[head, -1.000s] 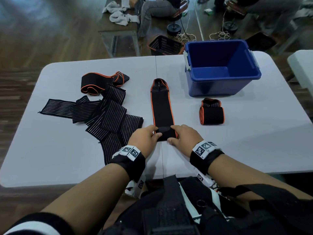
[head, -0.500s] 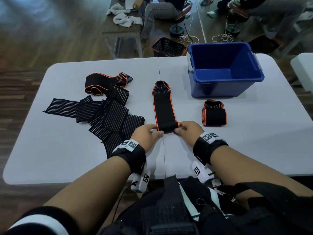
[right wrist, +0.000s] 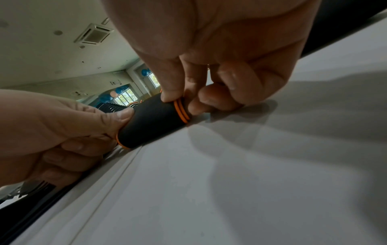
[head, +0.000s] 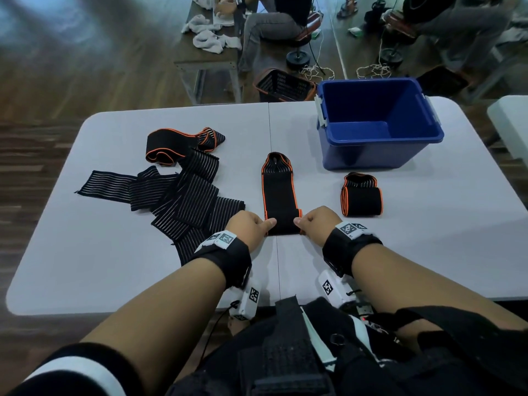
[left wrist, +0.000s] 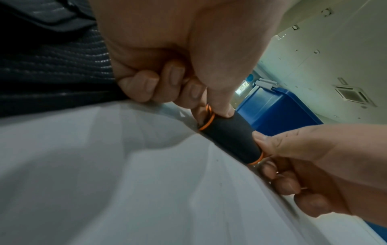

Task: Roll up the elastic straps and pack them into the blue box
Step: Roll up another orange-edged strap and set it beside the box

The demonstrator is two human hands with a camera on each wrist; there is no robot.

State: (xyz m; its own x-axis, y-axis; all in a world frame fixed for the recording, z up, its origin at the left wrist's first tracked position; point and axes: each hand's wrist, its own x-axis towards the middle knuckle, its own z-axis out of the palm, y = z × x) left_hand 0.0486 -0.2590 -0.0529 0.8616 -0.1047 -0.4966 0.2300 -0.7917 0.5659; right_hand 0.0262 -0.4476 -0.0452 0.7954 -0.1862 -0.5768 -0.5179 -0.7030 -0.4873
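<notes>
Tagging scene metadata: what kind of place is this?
Probably a large hall or multipurpose room: white folding table on wood flooring, ceiling air-conditioning cassette, balloons by the windows.

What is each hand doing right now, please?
Left hand: pinches the left end of the roll of the orange-edged strap.
Right hand: pinches the right end of the same roll.

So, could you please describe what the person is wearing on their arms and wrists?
Both forearms are bare. Each wrist carries a black band topped with a white tag printed with black square markers. A white camera unit with the same kind of marker hangs under each wrist; a thin black cable trails from the left one. A black sleeve with a white stripe covers the left upper arm.
</notes>
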